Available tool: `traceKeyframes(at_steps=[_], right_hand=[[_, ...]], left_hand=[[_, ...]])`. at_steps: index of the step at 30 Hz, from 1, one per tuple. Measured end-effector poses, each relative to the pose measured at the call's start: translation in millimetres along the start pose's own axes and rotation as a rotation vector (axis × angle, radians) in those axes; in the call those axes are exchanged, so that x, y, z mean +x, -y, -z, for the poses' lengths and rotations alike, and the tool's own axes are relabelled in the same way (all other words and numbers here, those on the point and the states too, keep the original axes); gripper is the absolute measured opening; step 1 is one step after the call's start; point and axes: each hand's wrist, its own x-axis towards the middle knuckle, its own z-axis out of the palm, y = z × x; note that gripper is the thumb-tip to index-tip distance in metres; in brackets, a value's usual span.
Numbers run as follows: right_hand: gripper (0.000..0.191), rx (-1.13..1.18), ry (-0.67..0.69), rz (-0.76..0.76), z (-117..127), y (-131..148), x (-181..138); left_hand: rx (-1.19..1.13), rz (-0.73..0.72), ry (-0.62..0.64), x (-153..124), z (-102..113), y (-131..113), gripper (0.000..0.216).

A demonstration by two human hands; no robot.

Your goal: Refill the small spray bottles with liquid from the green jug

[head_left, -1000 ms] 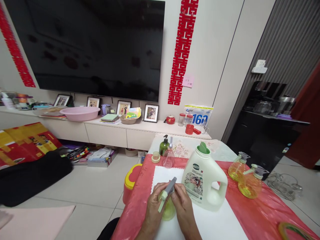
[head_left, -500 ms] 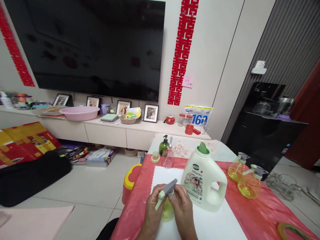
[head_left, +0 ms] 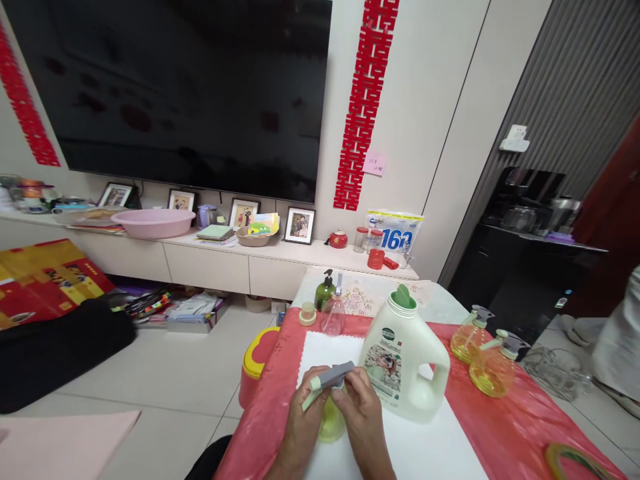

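Both my hands are closed at the neck of a clear spray bottle with yellow liquid low in it. Its grey and pale green trigger spray head points toward the lower left. My left hand grips from the left, and my right hand pinches from the right with thumb and fingers. The fingers hide most of the neck, so how the head sits on it cannot be made out. Just right of my hands stands a large pale green detergent jug, uncapped, with a green funnel-like piece in its mouth.
A pink spray bottle, a green pump bottle and a jug cap stand behind. Two spray bottles with yellow liquid are on the right. A tape roll lies near the front. Someone in light clothing is at far right.
The trigger spray head has turned between my hands and now lies flatter across them. My view has shifted slightly. A person in light clothing has come into view at the right edge.
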Motion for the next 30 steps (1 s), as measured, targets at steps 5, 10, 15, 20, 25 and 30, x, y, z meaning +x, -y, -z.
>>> traceKeyframes(at_steps=[5,10,15,20,25,30], right_hand=[[0.015,0.059,-0.022,-0.028,-3.4,-4.1,-1.7],[0.011,0.07,-0.017,-0.055,-4.2,-6.9,-1.6],[0.014,0.036,0.046,-0.053,-0.5,-0.2,0.3],[0.019,0.024,0.096,-0.066,2.9,3.4,2.4],[0.015,0.058,0.016,-0.088,-0.9,-4.4,-0.8],[0.016,0.073,-0.062,-0.109,-8.5,-10.0,-3.0]], left_hand=[[-0.025,0.028,0.02,-1.4,1.0,-8.2,0.044],[-0.089,0.094,0.036,-1.1,-0.5,-10.5,0.043],[-0.08,0.007,0.046,-1.9,0.2,-16.3,0.037],[-0.139,-0.013,0.084,-4.1,0.6,-27.4,0.048],[-0.043,-0.011,0.067,-2.9,2.6,-21.5,0.047],[-0.038,0.05,0.015,-4.8,3.4,-11.9,0.043]])
